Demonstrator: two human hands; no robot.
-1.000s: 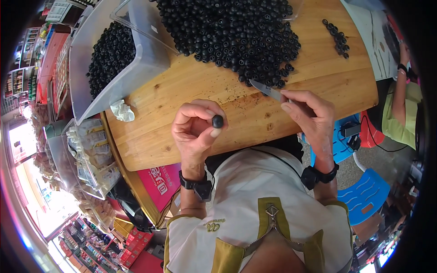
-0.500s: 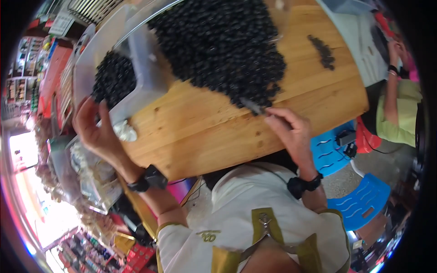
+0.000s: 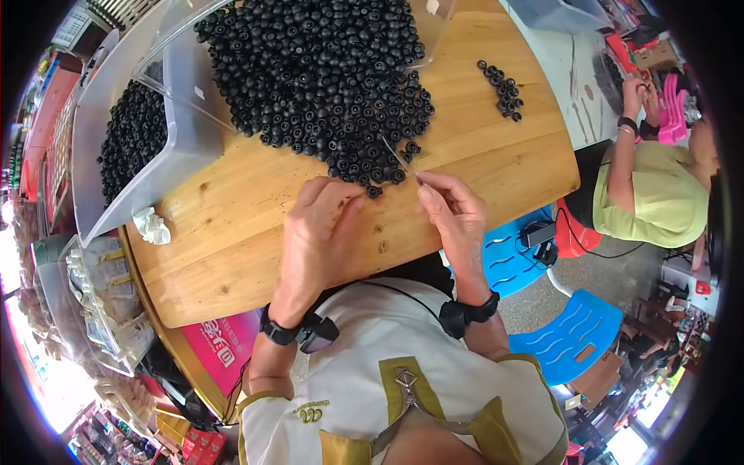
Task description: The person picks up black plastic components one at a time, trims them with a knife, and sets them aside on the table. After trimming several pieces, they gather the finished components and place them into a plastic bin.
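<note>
A large heap of small black round parts with holed centres (image 3: 325, 77) covers the far part of the wooden table (image 3: 465, 147). My left hand (image 3: 310, 232) is at the heap's near edge, its fingers curved and the thumb a little apart, beside a single black part (image 3: 373, 191). No part shows clearly between its fingertips. My right hand (image 3: 456, 213) pinches a slim, pointed metal tool (image 3: 399, 157), whose tip reaches in among the parts at the heap's near right edge. Whether the tool touches a part is hard to tell.
A translucent plastic bin (image 3: 186, 132) with more black parts stands at the left, near crumpled white paper (image 3: 152, 226). A small cluster of parts (image 3: 502, 91) lies at the right. Blue stools (image 3: 570, 333) stand right of me; a co-worker in a yellow-green shirt (image 3: 651, 190) is beyond.
My left hand has come from the bin's near edge rightward to the heap's near edge. My right hand still grips the tool there. The whole view has shifted.
</note>
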